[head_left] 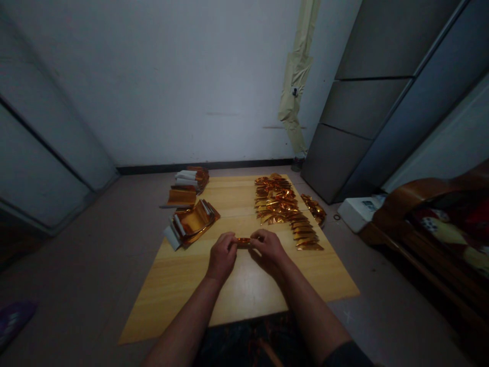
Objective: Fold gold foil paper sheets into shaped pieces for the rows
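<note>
Between my two hands is a small folded piece of gold foil paper [243,240], held level just above the wooden table [244,295]. My left hand [222,256] pinches its left end, and my right hand [268,250] pinches the right end. To the left lies a loose stack of gold foil sheets [193,223] with pale backs, some curled. Rows of folded gold foil pieces [275,200] stand close together on the right, and a shorter row of them [305,232] runs toward me.
More foil sheets [191,179] lie at the table's far left corner. Beyond the right edge is a heap of folded foil [314,209] beside a white box [357,213]. A grey refrigerator [367,97] and a carved wooden seat [412,219] stand at the right.
</note>
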{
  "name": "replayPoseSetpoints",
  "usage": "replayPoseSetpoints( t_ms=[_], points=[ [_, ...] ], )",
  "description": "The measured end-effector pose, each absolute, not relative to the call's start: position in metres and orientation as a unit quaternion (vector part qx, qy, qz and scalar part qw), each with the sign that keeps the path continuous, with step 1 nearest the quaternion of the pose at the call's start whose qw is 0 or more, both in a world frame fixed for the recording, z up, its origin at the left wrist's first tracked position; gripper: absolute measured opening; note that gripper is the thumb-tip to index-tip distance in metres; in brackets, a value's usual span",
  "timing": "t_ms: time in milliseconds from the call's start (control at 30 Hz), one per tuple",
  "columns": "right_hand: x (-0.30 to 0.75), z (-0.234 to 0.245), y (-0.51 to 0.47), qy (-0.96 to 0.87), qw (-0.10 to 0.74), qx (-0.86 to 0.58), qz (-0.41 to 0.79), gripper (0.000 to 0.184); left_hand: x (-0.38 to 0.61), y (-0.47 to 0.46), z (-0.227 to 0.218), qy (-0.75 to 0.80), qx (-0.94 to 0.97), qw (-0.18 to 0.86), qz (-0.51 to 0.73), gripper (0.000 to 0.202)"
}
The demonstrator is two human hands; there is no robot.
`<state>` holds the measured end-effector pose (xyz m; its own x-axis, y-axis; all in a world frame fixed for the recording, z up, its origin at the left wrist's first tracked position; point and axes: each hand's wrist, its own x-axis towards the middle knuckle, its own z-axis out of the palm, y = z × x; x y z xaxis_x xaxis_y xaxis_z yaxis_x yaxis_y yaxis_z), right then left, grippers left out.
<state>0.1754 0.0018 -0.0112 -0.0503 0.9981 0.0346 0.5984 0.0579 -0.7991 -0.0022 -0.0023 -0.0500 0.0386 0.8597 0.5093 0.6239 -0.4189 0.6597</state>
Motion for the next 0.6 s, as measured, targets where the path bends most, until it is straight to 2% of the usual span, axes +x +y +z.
replayPoseSetpoints(
  t_ms=[600],
  points=[
    [0.155, -0.008, -0.002, -0.708, 0.259, -0.615, 0.233, 0.017, -0.003, -0.005, -0.052, 0.480, 0.759, 0.091, 0.430, 0.013]
  ],
)
